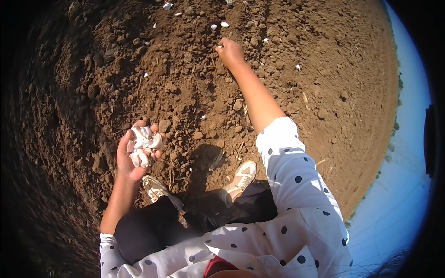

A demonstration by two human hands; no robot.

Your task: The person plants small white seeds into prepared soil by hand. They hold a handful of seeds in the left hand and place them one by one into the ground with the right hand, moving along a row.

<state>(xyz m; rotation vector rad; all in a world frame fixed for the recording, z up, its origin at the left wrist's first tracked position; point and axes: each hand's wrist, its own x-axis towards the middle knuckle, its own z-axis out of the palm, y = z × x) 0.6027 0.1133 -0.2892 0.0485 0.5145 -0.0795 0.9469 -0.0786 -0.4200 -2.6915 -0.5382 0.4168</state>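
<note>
My left hand [130, 153] is turned palm up and cupped around a pile of garlic cloves [143, 144], held above the soil by my left knee. My right hand [230, 52] reaches far forward at the soil, its thumb and fingers pinched on a pale garlic clove [220, 46] that shows only in part. Two white cloves [224, 24] lie on the soil just beyond that hand. Another clove [298, 67] lies to its right, and a small pale one [145, 74] to its left.
Tilled brown soil [187, 87] with clods and dry straw spreads all around. My light shoes [243, 175] stand on it near my body, with a shadow between them. More white cloves [167, 6] are scattered at the far edge. Sky shows at the right.
</note>
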